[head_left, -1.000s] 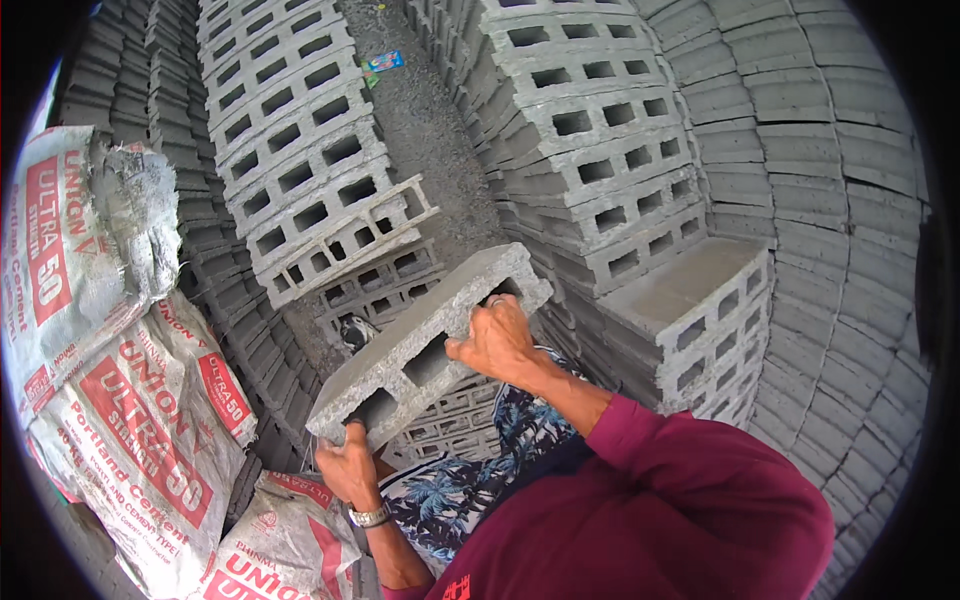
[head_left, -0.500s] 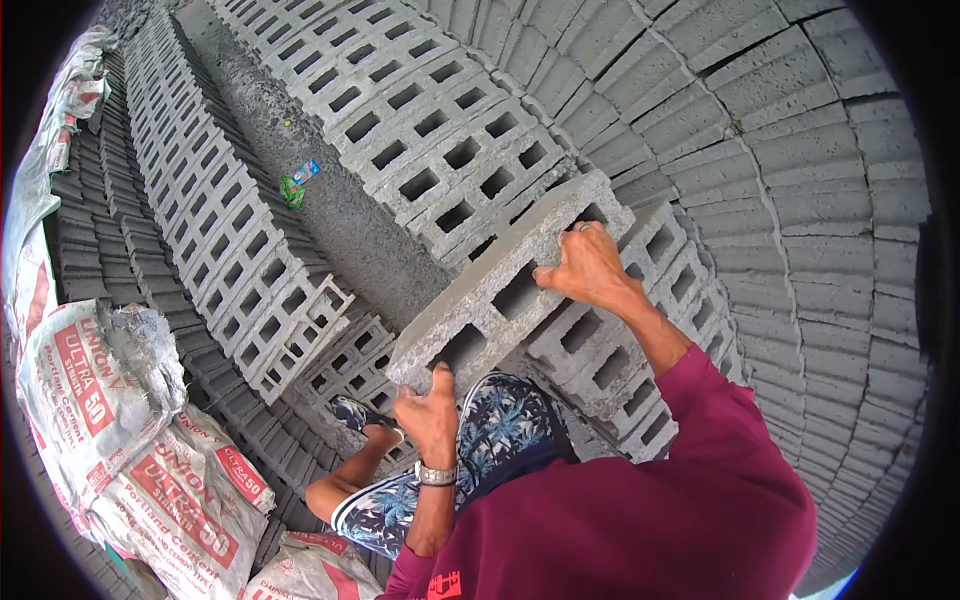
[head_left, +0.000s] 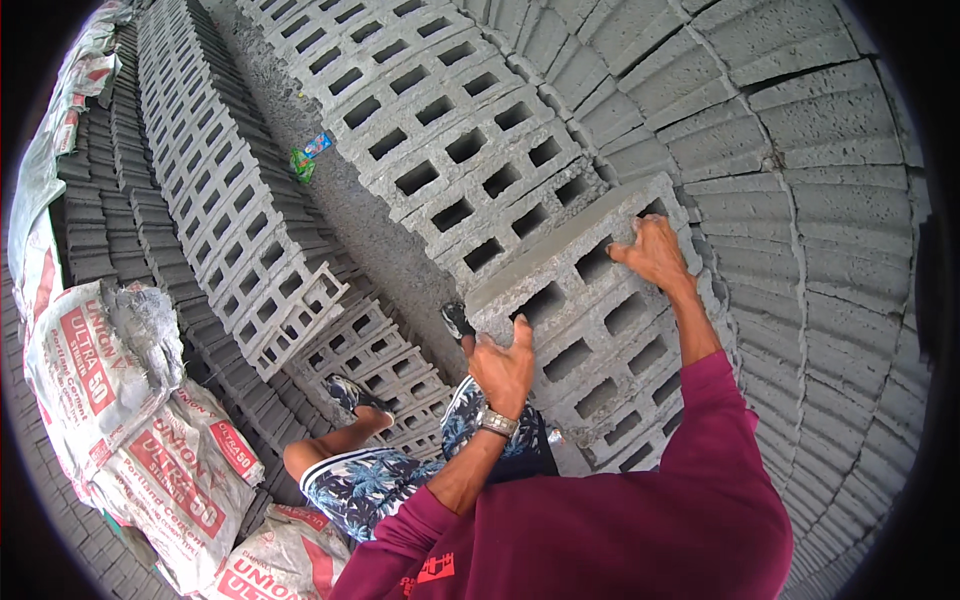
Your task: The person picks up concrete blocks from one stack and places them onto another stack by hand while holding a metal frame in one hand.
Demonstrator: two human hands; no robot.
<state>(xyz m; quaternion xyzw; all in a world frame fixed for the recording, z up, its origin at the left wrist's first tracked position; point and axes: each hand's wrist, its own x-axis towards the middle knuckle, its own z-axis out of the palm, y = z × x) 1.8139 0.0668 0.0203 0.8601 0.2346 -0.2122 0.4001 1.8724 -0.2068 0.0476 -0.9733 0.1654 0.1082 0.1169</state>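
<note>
A grey hollow concrete block (head_left: pixel 569 283) is held between my two hands, its holes facing me. It rests against or just above the end of a row of like blocks (head_left: pixel 599 337); whether they touch is hard to tell. My left hand (head_left: pixel 503 372) grips the block's near-left end, thumb at one hole. At the far-right end, my right hand (head_left: pixel 656 254) has its fingers hooked into the holes. Beyond the held block, a long row of stacked hollow blocks (head_left: pixel 425 143) runs away from me, with a narrow gap in between.
Another block row (head_left: pixel 215 205) stands to the left, past a gravel strip (head_left: pixel 350 215) with a blue and green wrapper (head_left: pixel 309 155). Cement bags (head_left: pixel 150 450) lie at lower left. A high wall of stacked blocks (head_left: pixel 790 260) rises on the right. My foot (head_left: pixel 357 397) is on lower blocks.
Both hands have moved the block to the right and brought it down against the near row. It now lines up more closely with the blocks there. My legs have shifted too.
</note>
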